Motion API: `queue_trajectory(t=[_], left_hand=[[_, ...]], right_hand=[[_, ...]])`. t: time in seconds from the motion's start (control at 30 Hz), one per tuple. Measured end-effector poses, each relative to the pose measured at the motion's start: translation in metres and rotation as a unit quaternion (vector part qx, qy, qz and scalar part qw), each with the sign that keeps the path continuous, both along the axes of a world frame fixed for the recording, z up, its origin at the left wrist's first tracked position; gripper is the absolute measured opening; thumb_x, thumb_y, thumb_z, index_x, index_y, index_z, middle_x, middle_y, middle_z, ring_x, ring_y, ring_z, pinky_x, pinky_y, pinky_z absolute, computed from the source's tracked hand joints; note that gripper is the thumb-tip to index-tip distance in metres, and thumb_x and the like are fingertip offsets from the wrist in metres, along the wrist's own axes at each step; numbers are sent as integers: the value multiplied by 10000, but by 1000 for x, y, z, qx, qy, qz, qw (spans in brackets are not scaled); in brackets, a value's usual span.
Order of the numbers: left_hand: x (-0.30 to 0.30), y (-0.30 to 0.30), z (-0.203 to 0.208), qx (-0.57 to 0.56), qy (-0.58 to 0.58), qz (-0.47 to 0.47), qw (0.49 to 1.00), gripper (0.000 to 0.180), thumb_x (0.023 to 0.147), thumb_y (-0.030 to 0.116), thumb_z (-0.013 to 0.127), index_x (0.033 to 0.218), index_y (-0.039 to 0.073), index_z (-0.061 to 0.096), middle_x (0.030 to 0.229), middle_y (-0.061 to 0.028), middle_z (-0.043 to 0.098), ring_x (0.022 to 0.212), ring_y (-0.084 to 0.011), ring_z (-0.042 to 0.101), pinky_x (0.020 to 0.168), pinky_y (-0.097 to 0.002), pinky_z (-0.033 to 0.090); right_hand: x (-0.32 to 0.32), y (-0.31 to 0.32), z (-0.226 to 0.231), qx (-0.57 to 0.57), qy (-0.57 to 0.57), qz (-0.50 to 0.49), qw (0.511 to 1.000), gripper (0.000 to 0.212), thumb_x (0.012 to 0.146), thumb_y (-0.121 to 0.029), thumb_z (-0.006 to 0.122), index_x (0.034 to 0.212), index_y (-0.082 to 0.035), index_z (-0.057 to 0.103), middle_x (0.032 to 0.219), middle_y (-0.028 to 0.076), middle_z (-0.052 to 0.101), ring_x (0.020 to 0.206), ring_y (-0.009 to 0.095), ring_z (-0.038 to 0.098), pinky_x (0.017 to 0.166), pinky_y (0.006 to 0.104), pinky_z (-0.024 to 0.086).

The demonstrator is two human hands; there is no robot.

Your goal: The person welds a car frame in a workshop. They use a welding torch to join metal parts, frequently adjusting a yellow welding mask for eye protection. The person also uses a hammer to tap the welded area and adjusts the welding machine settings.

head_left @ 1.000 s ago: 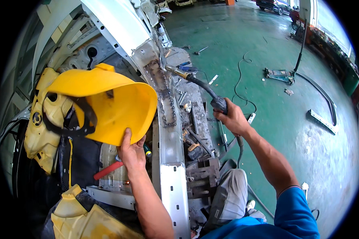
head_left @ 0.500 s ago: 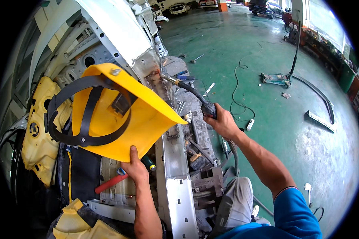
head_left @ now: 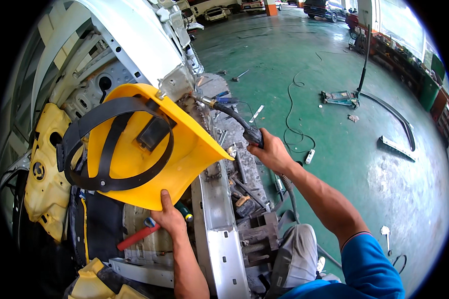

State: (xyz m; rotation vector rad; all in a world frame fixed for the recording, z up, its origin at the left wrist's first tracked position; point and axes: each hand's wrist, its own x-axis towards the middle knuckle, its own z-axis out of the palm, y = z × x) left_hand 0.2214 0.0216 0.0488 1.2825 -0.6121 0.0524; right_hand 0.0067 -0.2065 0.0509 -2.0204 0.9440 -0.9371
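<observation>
By its lower edge, my left hand [head_left: 169, 218] grips a yellow welding helmet [head_left: 194, 149] with the thumb on its inner face. The helmet's inside faces me, showing a black headband [head_left: 105, 183] and a dark viewing window [head_left: 153, 133]. My right hand [head_left: 272, 152] is wrapped round the black handle of a welding torch [head_left: 234, 115]. The torch's metal nozzle [head_left: 204, 100] points at the grey metal joint [head_left: 180, 85] of the car body, beside the helmet's right edge. Whether the tip touches the metal I cannot tell.
Below the helmet lie a red-handled tool [head_left: 137, 238] and a green cylinder [head_left: 185, 213]. A metal sill [head_left: 224, 249] runs toward me, with scattered tools alongside. On the green floor are a cable [head_left: 288, 109], a floor jack [head_left: 340, 98] and a black curved strip [head_left: 401, 119].
The glow at the torch tip is gone. The helmet has tilted slightly and shifted a little lower. Both hands keep their grip; the whole view has shifted slightly.
</observation>
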Motion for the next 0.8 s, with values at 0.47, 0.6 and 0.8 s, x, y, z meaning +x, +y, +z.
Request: queue_trajectory(t=[0.47, 0.6, 0.8], left_hand=[[-17, -20, 15, -1, -64, -4, 998, 322, 954, 123, 618, 1163, -118, 566, 1120, -155, 664, 998, -233, 640, 880, -333, 488], [-32, -33, 24, 8, -29, -54, 998, 319, 953, 69, 594, 1207, -114, 533, 1178, -144, 634, 1051, -220, 609, 932, -322, 460], [-41, -39, 32, -1, -34, -60, 998, 309, 956, 58, 579, 1206, -118, 532, 1174, -151, 634, 1044, -217, 613, 917, -322, 470]], right_hand=[[1, 2, 3, 11, 9, -2, 1000, 403, 812, -285, 682, 1055, 1, 537, 844, 269, 640, 830, 448, 621, 723, 495, 475], [0, 3, 2, 9, 11, 13, 1000, 401, 807, -258, 700, 1015, 29, 512, 835, 276, 633, 827, 455, 617, 713, 489, 474], [5, -1, -9, -28, -39, 41, 998, 395, 824, -243, 689, 1042, 37, 516, 861, 268, 636, 866, 450, 617, 733, 479, 479]])
